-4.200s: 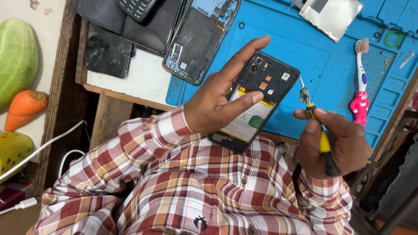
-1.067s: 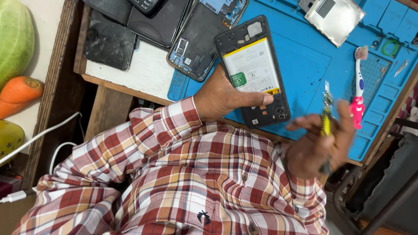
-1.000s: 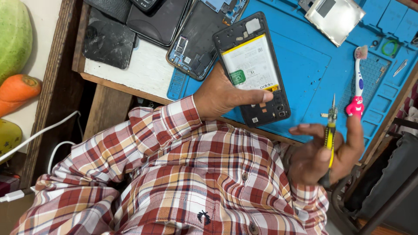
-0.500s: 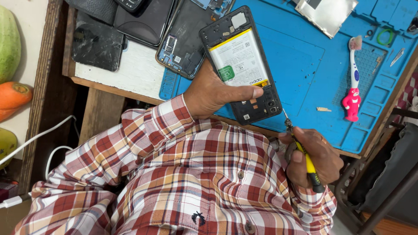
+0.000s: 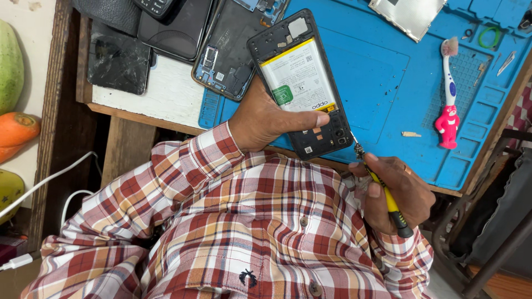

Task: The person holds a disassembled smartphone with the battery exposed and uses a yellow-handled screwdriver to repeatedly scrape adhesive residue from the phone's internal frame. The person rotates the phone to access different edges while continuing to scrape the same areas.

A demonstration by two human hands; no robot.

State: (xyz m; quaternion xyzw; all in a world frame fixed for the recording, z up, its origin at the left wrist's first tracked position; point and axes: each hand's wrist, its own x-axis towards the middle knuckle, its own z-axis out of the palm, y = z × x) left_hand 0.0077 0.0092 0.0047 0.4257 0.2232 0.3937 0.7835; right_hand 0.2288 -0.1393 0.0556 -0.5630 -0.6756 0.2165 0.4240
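Observation:
My left hand (image 5: 266, 119) grips an opened black phone (image 5: 302, 83) with its back cover off, showing a white battery with a yellow strip. The thumb lies across the phone's lower part. The phone rests tilted over the blue work mat (image 5: 382, 83). My right hand (image 5: 396, 191) is shut on a yellow and black screwdriver (image 5: 382, 191). Its metal tip touches the phone's lower right corner, near the camera end. Both arms wear a red, white and yellow checked shirt.
A pink and white toothbrush (image 5: 448, 91) lies on the mat at the right. A silver plate (image 5: 407, 14) lies at the top. Other opened phones and a cracked black panel (image 5: 116, 58) lie at the upper left. Vegetables (image 5: 14, 127) and a white cable (image 5: 44, 180) are at the left.
The phone was turned over from camera side to battery side and held lower on the mat. My right hand dropped from near the toothbrush and brought the screwdriver tip to the phone's corner.

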